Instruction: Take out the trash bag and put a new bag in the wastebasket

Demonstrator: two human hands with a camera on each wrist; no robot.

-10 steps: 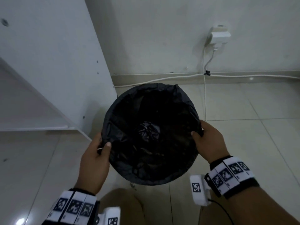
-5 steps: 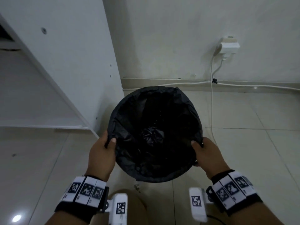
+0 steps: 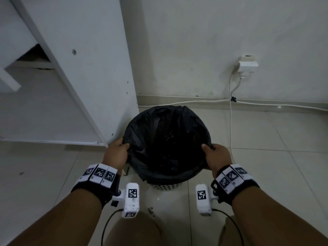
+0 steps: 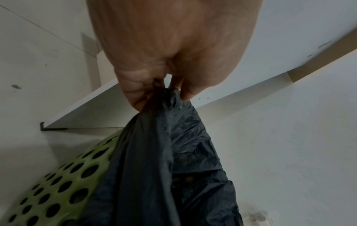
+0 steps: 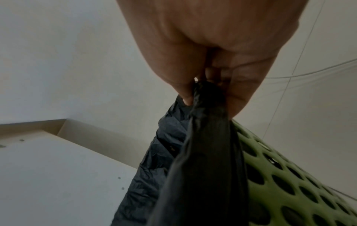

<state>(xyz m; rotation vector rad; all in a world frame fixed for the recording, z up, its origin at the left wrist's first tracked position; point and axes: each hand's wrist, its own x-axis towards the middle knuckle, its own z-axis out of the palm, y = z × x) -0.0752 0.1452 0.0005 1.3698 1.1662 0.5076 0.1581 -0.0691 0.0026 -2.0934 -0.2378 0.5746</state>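
Note:
A black trash bag lines a green perforated wastebasket on the floor ahead of me. My left hand pinches the bag's left edge, and my right hand pinches its right edge. In the left wrist view the left hand holds bunched black bag pulled up above the green wastebasket. The right wrist view shows the right hand gripping a gathered strip of bag beside the wastebasket. The bag's mouth stands open; its inside is dark.
A white cabinet panel stands close on the basket's left. Behind is a wall with a socket and plug, and white cables run down and along the skirting. Tiled floor lies to the right, with small debris near my knees.
Both hands have lifted the bag's edges off the rim. The view has pulled back and up, so the basket looks smaller and its perforated side now shows below the bag.

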